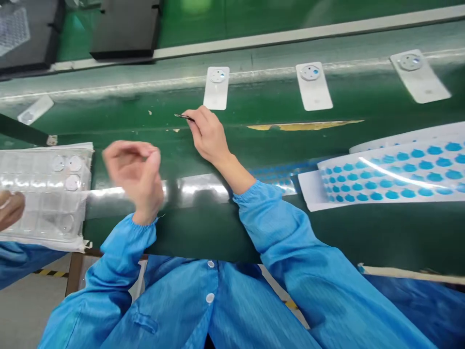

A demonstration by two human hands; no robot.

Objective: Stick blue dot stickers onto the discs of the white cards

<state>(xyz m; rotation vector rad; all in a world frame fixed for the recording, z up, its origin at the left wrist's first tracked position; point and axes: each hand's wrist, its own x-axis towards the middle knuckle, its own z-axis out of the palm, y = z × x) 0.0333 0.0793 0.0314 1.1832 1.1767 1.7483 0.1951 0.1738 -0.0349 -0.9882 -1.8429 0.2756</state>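
Observation:
My right hand [209,133] is closed on thin dark tweezers [184,117], their tips pointing left over the green work surface [203,223]. To its left my left hand [136,172] is raised and blurred by motion. The fingers of that hand curl round towards the thumb, and whatever may lie between the fingertips is hidden. Just beyond my right hand lies a white rectangular plate [216,97] with a round disc [218,76] at its far end. A clear strip of film [198,190] lies beneath and between my forearms.
More such plates [314,92] lie along the green belt. Sheets of blue round stickers [392,179] are at right. At left stands a clear compartment tray [39,194] with several discs, with another person's hand [10,208] over it. Black blocks [125,29] sit at the back.

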